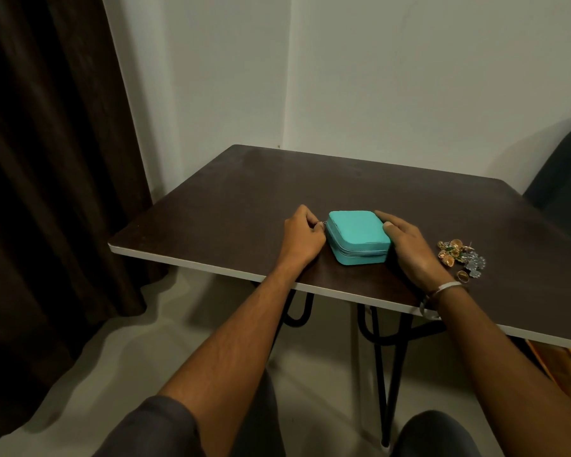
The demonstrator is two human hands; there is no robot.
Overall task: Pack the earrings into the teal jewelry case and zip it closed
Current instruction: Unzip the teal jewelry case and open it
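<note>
The small teal fabric jewelry case with rounded corners sits flat on the dark brown table, near the front edge. Its lid is down, and the zip line runs around its side.

The left hand is just beside the left side of the case. Its fingers are curled in and pinch a tiny metal zip pull that sticks out from the far left corner. The right hand lies against the right side of the case. Its fingers are held close together and its thumb rests on the top edge, so it looks like it is holding the case steady.

The case is right between the two hands. The zip pull is on the left, so the left hand is the one that can move it. I think the zip has to go around the side of the case so the lid can open.

The little pile of gold, green and silver earrings is on the table to the right of the case, just past the right hand. They are not in the case yet, and the right hand is the closer one to pick them up.
</note>
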